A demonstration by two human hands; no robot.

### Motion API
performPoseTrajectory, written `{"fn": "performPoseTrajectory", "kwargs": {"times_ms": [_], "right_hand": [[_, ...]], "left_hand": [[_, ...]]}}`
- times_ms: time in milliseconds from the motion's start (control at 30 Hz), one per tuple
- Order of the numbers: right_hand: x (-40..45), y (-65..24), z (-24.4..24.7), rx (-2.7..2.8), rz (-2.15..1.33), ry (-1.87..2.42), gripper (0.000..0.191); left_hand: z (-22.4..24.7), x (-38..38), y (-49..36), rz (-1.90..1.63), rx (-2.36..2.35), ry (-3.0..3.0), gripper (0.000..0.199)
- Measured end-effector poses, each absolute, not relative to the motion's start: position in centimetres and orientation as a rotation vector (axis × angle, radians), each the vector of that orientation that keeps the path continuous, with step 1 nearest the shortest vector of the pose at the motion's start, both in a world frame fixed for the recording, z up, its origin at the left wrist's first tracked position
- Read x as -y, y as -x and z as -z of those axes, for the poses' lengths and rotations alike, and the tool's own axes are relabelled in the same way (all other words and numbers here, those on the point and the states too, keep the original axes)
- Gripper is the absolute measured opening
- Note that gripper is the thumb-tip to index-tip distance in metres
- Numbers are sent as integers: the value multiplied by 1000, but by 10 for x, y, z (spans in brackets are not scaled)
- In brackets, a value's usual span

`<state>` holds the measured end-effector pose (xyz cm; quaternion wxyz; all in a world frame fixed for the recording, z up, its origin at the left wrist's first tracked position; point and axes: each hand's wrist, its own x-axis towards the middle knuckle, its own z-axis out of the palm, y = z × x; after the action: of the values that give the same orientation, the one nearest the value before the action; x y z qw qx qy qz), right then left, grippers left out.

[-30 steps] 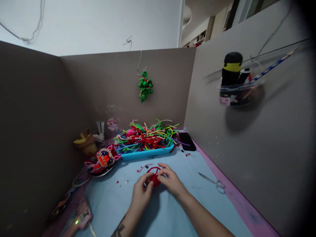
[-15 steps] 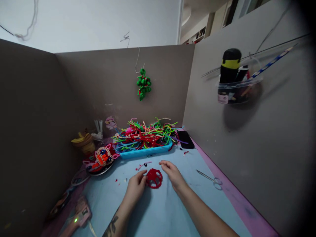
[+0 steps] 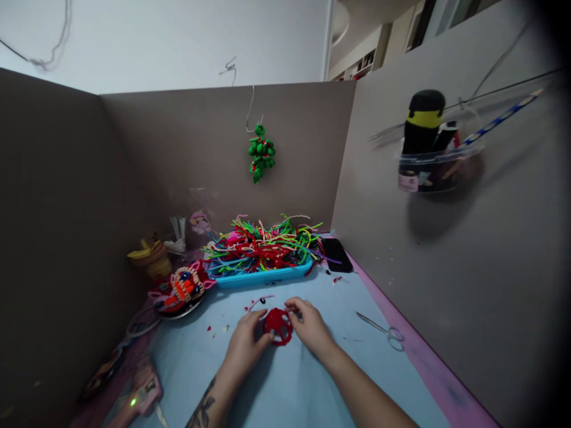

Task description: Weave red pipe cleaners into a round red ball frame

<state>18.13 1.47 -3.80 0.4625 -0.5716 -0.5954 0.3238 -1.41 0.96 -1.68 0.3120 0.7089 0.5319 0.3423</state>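
Observation:
A red, domed openwork piece (image 3: pixel 278 325) that looks made of fuzzy pipe cleaner sits low over the blue cloth, between my hands. My left hand (image 3: pixel 247 341) grips its left side, the thumb at the near edge and the fingers at the far edge. At its upper right edge, the bent fingers and thumb of my right hand (image 3: pixel 309 324) hold it. Just beyond lies a thin pink strip with a small black-and-white bead (image 3: pixel 263 301).
A blue tray (image 3: pixel 263 276) heaped with coloured pipe cleaners stands at the back, a black phone (image 3: pixel 336 255) beside it. Scissors (image 3: pixel 381 330) lie right. A pink glue gun (image 3: pixel 145 386) and a plate holding a fuzzy figure (image 3: pixel 185 286) are left. Grey panels (image 3: pixel 214 148) enclose the table.
My right hand has moved left and in to the red piece's edge. My left hand's thumb has shifted toward its near side, and the fingers have spread around it.

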Motion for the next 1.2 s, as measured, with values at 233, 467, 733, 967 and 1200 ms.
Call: {"fn": "performPoseTrajectory", "kwargs": {"times_ms": [233, 467, 733, 967, 1200], "right_hand": [[-14, -181, 44, 1533, -711, 1483, 33], [-16, -179, 49, 1505, -845, 1502, 31], [-16, -186, 36, 1738, -788, 1419, 30], [-16, -189, 32, 1815, -776, 1347, 20], [-10, -181, 27, 1700, -730, 1303, 15]], "left_hand": [[18, -9, 12, -621, -1524, -1902, 5], [24, -9, 11, -558, -1498, -1919, 15], [20, -9, 14, -620, -1495, -1966, 13], [15, -11, 13, -910, -1459, -1783, 15], [17, -12, 6, -1172, -1281, -900, 54]]}}
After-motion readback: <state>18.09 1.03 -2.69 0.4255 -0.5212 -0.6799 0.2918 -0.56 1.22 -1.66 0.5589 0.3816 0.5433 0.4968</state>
